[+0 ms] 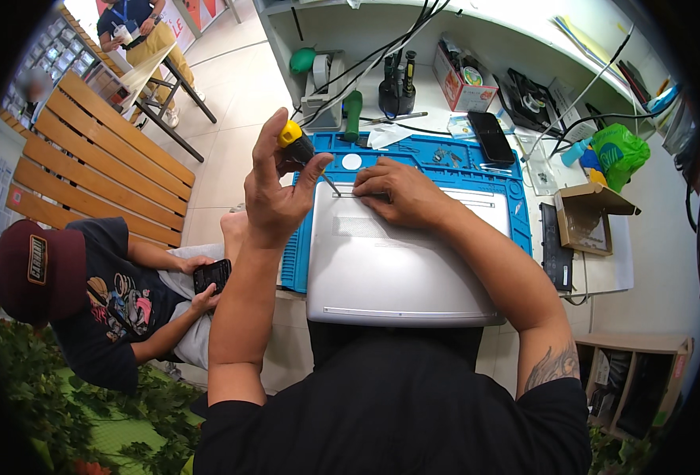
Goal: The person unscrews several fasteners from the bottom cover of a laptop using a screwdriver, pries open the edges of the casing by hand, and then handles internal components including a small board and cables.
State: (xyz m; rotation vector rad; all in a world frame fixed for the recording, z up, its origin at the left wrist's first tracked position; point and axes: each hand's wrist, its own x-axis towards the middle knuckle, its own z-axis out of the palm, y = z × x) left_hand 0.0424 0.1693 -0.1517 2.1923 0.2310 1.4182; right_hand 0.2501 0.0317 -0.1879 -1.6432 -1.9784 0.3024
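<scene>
A silver laptop point(389, 273) lies underside up on a blue repair mat point(295, 261), its near edge jutting past the table. My left hand point(275, 194) is closed on a screwdriver point(294, 144) with a yellow and black handle. The tilted shaft points down to the laptop's far left, by a long narrow strip point(476, 203). Just right of the tip, my right hand point(404, 191) rests on that strip, fingers bent and pressed together. Whatever those fingertips may pinch is hidden. Small screws and parts point(445, 157) lie in the mat's far trays.
Behind the mat are a black phone point(490, 136), a green-handled tool point(353, 113) and a black tool holder point(397, 95). A laptop battery point(555, 245) and an open cardboard box point(587, 222) lie right. Cables point(381, 51) hang overhead. A seated person point(128, 293) is close on the left.
</scene>
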